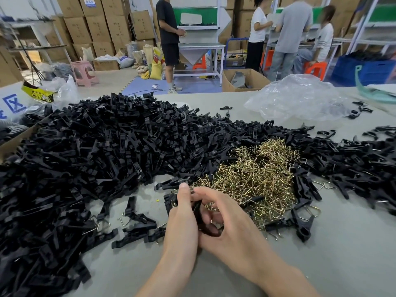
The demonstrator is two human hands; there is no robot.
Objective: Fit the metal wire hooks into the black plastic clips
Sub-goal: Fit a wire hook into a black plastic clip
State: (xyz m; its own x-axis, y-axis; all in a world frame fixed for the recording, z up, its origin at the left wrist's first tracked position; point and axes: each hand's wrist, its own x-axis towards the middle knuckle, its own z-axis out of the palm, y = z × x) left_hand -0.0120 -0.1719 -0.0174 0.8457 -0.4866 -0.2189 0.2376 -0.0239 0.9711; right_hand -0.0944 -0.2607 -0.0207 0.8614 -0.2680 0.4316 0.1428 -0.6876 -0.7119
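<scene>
My left hand (182, 219) and my right hand (227, 221) meet at the lower middle of the grey table, both curled round one black plastic clip (198, 211) held between them. The clip is mostly hidden by my fingers, so whether a hook sits in it cannot be told. Just beyond my fingers lies a heap of brass-coloured metal wire hooks (257, 176). A huge pile of black plastic clips (102, 151) covers the left and far side of the table.
More black clips (351, 168), some with hooks in them, lie at the right. A crumpled clear plastic bag (300, 97) sits at the far right. A cardboard box edge (15, 140) lies at the left. Several people stand at benches beyond.
</scene>
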